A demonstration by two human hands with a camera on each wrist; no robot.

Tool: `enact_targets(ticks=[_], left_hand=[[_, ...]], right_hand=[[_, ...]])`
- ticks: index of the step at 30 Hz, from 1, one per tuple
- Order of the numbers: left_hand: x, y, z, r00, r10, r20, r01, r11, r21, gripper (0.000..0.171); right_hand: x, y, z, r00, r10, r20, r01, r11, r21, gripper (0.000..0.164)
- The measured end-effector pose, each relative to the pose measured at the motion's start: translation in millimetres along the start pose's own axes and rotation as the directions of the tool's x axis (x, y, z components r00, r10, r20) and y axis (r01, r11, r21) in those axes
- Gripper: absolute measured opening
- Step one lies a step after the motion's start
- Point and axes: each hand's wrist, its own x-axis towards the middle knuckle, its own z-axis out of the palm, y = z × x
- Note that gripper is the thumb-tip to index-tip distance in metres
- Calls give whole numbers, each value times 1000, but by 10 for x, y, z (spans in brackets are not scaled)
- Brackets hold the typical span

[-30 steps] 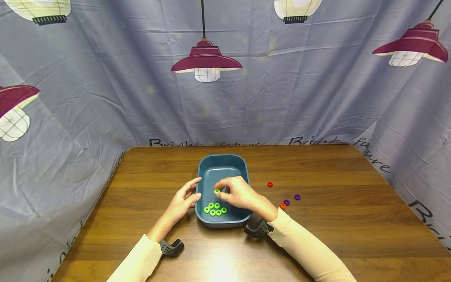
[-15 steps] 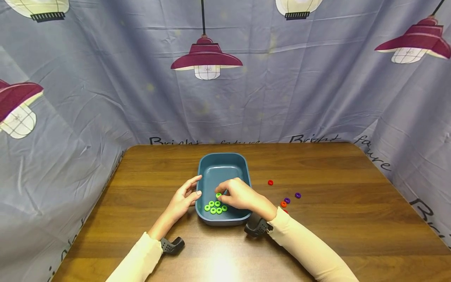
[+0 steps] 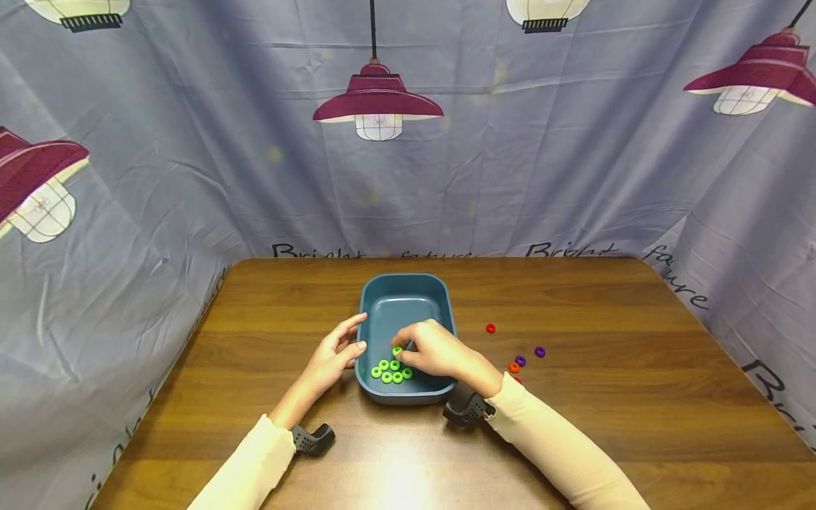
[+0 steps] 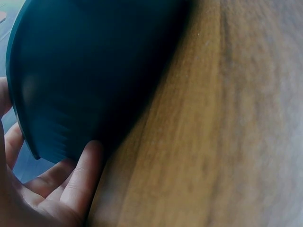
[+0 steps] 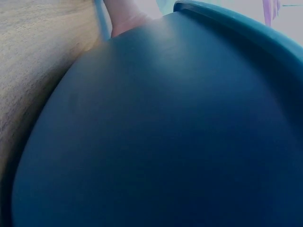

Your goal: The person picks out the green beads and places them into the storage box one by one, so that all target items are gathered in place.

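Note:
A dark teal rectangular bin [image 3: 408, 275] stands on the wooden table. My left hand [image 3: 334, 358] holds the bin's left side, with thumb and index fingertips at the rim and other fingers against the outer wall [image 4: 71, 85]. Reaching over the right side, my right hand [image 3: 433, 348] pinches a small green ring [image 3: 397, 351] between thumb and index finger, low inside the bin. Just in front of it several like green rings [image 3: 386, 377] lie close together on the bin floor. In the right wrist view the bin's outer wall [image 5: 156, 123] covers most of the picture and hides the fingers.
Right of the bin lie a red ring [image 3: 491, 329], two purple rings [image 3: 540, 352] and an orange ring [image 3: 513, 367]. Another red ring [image 3: 518, 381] shows partly from behind the right sleeve [image 3: 542, 432]. A grey curtain [image 3: 408, 198] hangs behind the table [image 3: 293, 297].
My right hand has lowered the pinched green ring slightly toward the group of green rings. My left hand has stayed at the bin. The head view has tilted slightly, uncovering a red ring by the sleeve.

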Motion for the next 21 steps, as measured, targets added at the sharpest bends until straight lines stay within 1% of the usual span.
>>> enact_targets(ticks=[4,9,14,21], left_hand=[[19,21,-10,1000,11,9,-11,1000,-11,59],[11,22,-12,1000,16,15,-16,1000,-9,59],[3,12,-11,1000,24,11,-24,1000,-6,58],[1,-4,-10,999,30,14,-30,999,-20,59]], right_hand=[[13,7,-15,1000,-2,-6,2,1000,-10,18],[9,1,-2,1000,15,10,-15,999,-38,18],[0,-19,14,999,35,25,-33,995,-97,14],[-10,-34,32,998,39,56,-29,985,-168,10]])
